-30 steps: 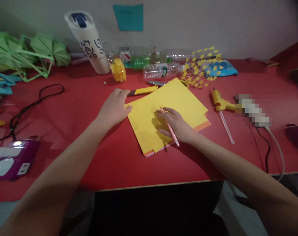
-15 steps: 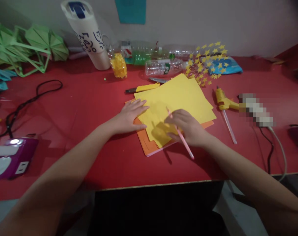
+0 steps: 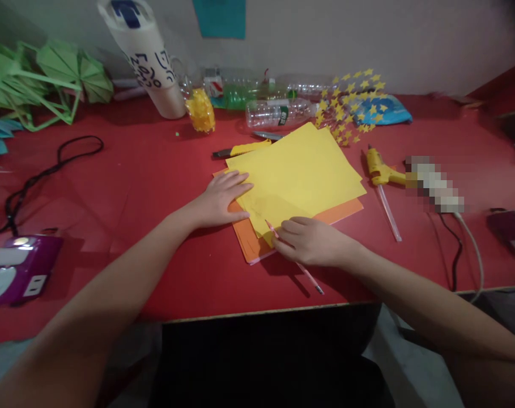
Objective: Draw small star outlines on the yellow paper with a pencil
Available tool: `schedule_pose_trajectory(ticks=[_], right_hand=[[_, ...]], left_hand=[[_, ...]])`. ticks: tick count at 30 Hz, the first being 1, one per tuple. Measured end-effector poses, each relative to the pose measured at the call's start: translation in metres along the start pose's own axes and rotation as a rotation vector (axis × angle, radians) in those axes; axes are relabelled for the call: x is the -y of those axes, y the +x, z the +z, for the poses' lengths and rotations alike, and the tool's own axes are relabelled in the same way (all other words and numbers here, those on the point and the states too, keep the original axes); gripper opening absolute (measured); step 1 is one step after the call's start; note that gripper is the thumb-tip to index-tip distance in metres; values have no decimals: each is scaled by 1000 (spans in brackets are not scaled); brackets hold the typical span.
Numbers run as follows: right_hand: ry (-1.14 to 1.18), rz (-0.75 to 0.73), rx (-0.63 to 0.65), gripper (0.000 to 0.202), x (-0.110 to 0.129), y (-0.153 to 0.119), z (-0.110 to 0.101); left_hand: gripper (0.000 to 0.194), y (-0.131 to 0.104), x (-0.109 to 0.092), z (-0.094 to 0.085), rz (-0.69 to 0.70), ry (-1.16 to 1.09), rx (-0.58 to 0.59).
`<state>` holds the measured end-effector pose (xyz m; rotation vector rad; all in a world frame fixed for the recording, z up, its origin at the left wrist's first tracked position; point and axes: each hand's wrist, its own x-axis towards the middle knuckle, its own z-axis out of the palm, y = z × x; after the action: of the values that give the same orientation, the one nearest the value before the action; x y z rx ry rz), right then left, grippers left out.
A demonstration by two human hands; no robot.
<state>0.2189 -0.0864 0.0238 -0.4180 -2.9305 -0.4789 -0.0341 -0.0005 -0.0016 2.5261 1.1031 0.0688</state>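
Note:
Yellow paper sheets [image 3: 303, 170] lie on top of orange sheets [image 3: 245, 238] on the red table. My left hand [image 3: 221, 201] rests flat with spread fingers on the left edge of the stack. Near the bottom edge of the stack, my right hand [image 3: 303, 241] is closed around a pink pencil [image 3: 310, 277], its tip low over the yellow sheet and its other end beyond the paper's lower edge. A yellow cutter [image 3: 249, 148] and partly covered scissors [image 3: 268, 136] lie just behind the sheets.
Right of the paper lie a yellow glue gun [image 3: 378, 170] and a blurred-out object with cables. Behind stand a white tumbler [image 3: 155, 73], plastic bottles [image 3: 278, 113], yellow stars [image 3: 350, 107] and a blue packet [image 3: 388, 110]. A purple box [image 3: 32, 266] sits at left.
My right hand has moved down and left with the pencil, now lower against the paper's near edge. My left hand stays on the stack. The whole view has shifted slightly.

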Motion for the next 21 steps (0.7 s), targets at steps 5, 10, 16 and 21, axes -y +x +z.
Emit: schedule_pose_trajectory(ticks=[5, 10, 16, 21], right_hand=[[14, -44, 115, 20, -4, 5, -9], [-16, -37, 90, 21, 1, 5, -3], [-17, 34, -99, 14, 17, 17, 11], [7, 35, -181, 15, 23, 31, 15]], left_hand=[[75, 0, 0, -1, -14, -3, 25], [70, 0, 0, 1, 6, 12, -32], [62, 1, -2, 6, 27, 73, -113], [64, 3, -14, 10, -32, 138, -155]])
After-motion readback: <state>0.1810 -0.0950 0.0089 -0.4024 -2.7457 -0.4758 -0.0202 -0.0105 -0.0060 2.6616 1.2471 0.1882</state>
